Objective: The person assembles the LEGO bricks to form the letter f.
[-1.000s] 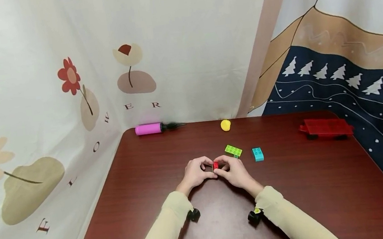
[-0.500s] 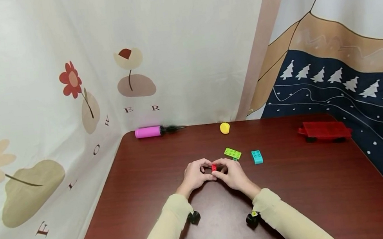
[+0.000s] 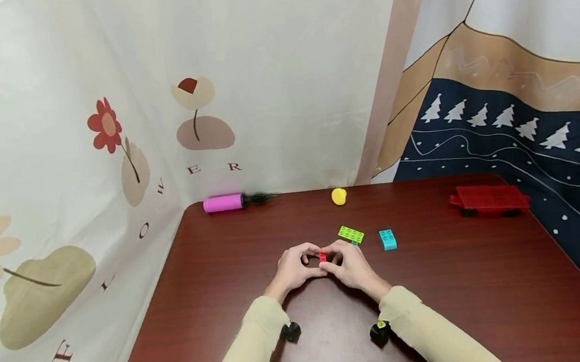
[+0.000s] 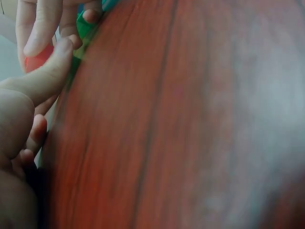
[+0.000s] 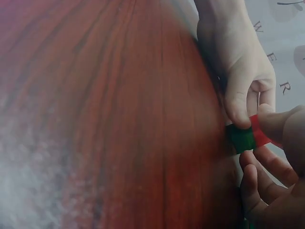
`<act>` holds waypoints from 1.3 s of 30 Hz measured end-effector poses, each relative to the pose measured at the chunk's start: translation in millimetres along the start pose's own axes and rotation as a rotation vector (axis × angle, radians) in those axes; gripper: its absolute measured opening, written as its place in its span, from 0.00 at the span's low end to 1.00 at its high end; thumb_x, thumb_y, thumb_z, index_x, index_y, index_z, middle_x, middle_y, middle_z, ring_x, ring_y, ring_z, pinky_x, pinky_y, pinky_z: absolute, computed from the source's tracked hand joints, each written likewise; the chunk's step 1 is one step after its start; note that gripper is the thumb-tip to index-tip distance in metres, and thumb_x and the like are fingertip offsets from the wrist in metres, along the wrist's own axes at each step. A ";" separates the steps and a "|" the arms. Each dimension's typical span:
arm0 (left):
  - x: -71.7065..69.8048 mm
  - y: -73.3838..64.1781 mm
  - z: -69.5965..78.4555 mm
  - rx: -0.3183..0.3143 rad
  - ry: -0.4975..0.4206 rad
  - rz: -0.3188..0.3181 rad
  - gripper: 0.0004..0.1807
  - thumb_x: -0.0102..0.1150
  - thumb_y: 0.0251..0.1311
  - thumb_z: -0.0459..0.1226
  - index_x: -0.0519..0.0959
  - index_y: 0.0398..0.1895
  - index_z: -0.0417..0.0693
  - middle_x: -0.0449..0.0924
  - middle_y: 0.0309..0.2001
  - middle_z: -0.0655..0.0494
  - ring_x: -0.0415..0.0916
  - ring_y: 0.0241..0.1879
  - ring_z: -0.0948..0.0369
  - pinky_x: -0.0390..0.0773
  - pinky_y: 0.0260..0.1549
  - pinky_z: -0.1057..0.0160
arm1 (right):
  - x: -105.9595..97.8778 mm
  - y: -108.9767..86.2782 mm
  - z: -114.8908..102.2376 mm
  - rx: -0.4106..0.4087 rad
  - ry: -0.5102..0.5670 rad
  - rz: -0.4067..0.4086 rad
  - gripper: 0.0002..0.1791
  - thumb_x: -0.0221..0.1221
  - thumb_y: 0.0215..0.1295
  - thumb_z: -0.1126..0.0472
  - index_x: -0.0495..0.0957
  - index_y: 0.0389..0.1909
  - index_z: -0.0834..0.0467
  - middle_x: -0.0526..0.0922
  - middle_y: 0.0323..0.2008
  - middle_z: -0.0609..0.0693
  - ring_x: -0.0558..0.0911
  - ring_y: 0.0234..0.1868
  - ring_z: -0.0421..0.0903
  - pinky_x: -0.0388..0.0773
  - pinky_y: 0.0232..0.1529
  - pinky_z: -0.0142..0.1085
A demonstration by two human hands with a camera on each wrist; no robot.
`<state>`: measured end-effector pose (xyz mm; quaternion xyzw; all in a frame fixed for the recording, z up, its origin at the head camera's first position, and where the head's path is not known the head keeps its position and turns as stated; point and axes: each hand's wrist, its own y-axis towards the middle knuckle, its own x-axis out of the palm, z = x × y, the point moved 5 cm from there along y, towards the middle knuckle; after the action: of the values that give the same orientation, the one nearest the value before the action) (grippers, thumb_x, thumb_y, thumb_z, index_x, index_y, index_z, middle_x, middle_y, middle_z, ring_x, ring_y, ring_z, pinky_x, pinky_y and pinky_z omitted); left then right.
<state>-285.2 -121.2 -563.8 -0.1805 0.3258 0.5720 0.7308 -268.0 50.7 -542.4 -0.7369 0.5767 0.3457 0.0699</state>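
Observation:
Near the middle of the table, both hands meet around two joined toy building bricks. The right thumb and fingers pinch the red brick (image 5: 259,133), which shows as a small patch between the hands in the head view. Against it sits a green brick (image 5: 241,138), low by the tabletop, with the left thumb pressed on its edge in the right wrist view. The left hand (image 3: 295,266) curls in from the left, the right hand (image 3: 352,264) from the right. Just beyond the right hand lies a lime-green brick (image 3: 351,234), with a darker green piece at its near edge.
A turquoise brick (image 3: 388,239) lies right of the lime one. Farther back are a yellow rounded object (image 3: 339,196) and a pink pump-like cylinder (image 3: 224,203) with a black tip. A red toy wagon (image 3: 491,198) stands far right on the brown table (image 3: 441,283).
The head view has shifted slightly, so everything appears a little lower and farther left. Both hands stay in the same place with the bricks between them.

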 end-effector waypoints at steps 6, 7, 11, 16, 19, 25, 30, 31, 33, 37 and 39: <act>-1.9 -1.2 -0.8 0.034 -0.025 -0.012 0.24 0.85 0.48 0.48 0.87 0.50 0.62 0.88 0.41 0.67 0.72 0.34 0.67 0.69 0.34 0.64 | -2.3 3.5 0.9 0.037 0.039 -0.021 0.15 0.77 0.59 0.65 0.91 0.47 0.60 0.89 0.42 0.52 0.84 0.29 0.40 0.80 0.33 0.32; -1.9 -1.0 -0.7 0.038 -0.022 -0.014 0.24 0.85 0.49 0.49 0.88 0.50 0.62 0.88 0.41 0.68 0.72 0.34 0.67 0.69 0.34 0.64 | -2.9 3.7 1.8 0.053 0.043 -0.025 0.15 0.77 0.59 0.65 0.91 0.47 0.59 0.90 0.42 0.52 0.84 0.29 0.40 0.81 0.33 0.32; -2.4 -0.6 -0.1 0.043 -0.018 -0.005 0.22 0.84 0.50 0.49 0.88 0.50 0.62 0.86 0.38 0.67 0.72 0.34 0.68 0.69 0.34 0.64 | -2.9 4.2 6.9 0.103 0.047 -0.054 0.16 0.76 0.60 0.64 0.91 0.49 0.55 0.90 0.46 0.52 0.85 0.30 0.38 0.82 0.31 0.31; -4.6 0.1 -0.6 0.045 -0.023 0.017 0.19 0.82 0.54 0.49 0.89 0.49 0.63 0.86 0.37 0.67 0.72 0.33 0.67 0.69 0.34 0.64 | -2.0 4.0 5.6 0.078 0.021 -0.091 0.18 0.74 0.64 0.61 0.88 0.55 0.55 0.89 0.50 0.53 0.86 0.32 0.40 0.83 0.34 0.32; -4.6 -0.6 -1.0 0.057 -0.019 0.013 0.19 0.81 0.55 0.49 0.88 0.50 0.63 0.86 0.38 0.68 0.72 0.33 0.68 0.70 0.34 0.64 | -4.0 1.4 2.5 0.059 -0.013 -0.121 0.22 0.73 0.65 0.59 0.85 0.60 0.55 0.88 0.50 0.52 0.85 0.33 0.39 0.83 0.36 0.33; -2.9 -2.6 -0.8 0.090 -0.030 -0.005 0.19 0.79 0.58 0.50 0.87 0.53 0.65 0.89 0.45 0.71 0.73 0.34 0.67 0.72 0.35 0.65 | -22.6 -1.4 -6.1 -0.014 -0.040 -0.125 0.25 0.73 0.67 0.58 0.81 0.62 0.60 0.87 0.49 0.54 0.85 0.36 0.40 0.83 0.39 0.36; -3.3 -1.9 2.3 0.088 -0.054 -0.009 0.18 0.78 0.59 0.49 0.86 0.53 0.68 0.88 0.46 0.73 0.75 0.36 0.65 0.73 0.36 0.66 | -55.3 6.8 -6.6 -0.065 -0.100 -0.007 0.17 0.72 0.68 0.60 0.85 0.54 0.61 0.87 0.46 0.55 0.87 0.39 0.45 0.84 0.40 0.39; -3.5 -1.8 3.2 0.088 -0.053 -0.009 0.18 0.78 0.59 0.48 0.86 0.53 0.68 0.88 0.46 0.73 0.75 0.36 0.65 0.73 0.37 0.66 | -61.8 9.9 -4.4 -0.055 -0.106 0.007 0.16 0.72 0.68 0.61 0.85 0.54 0.61 0.87 0.46 0.56 0.87 0.41 0.47 0.85 0.41 0.41; -4.0 -1.6 5.0 0.092 -0.051 -0.007 0.18 0.78 0.59 0.48 0.86 0.52 0.68 0.88 0.46 0.73 0.76 0.36 0.64 0.74 0.37 0.65 | -72.9 16.5 2.1 -0.025 -0.109 0.024 0.15 0.71 0.68 0.62 0.85 0.53 0.62 0.87 0.47 0.56 0.87 0.43 0.50 0.85 0.43 0.44; -4.1 -2.3 7.0 0.093 -0.036 -0.021 0.18 0.78 0.59 0.47 0.86 0.52 0.66 0.88 0.46 0.71 0.77 0.37 0.64 0.75 0.38 0.65 | -84.0 26.5 19.1 0.051 -0.112 0.022 0.16 0.70 0.68 0.65 0.84 0.55 0.63 0.87 0.49 0.58 0.88 0.46 0.53 0.85 0.47 0.48; -3.3 -2.3 7.7 0.099 -0.043 -0.034 0.18 0.78 0.59 0.47 0.87 0.52 0.65 0.88 0.46 0.70 0.78 0.39 0.64 0.77 0.41 0.64 | -84.1 28.8 26.0 0.080 -0.132 0.010 0.17 0.69 0.68 0.66 0.84 0.57 0.63 0.87 0.51 0.58 0.88 0.46 0.53 0.85 0.49 0.49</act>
<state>-281.3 -119.3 -556.3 -0.1373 0.3350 0.5463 0.7553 -313.1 121.8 -503.8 -0.7062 0.5880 0.3705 0.1352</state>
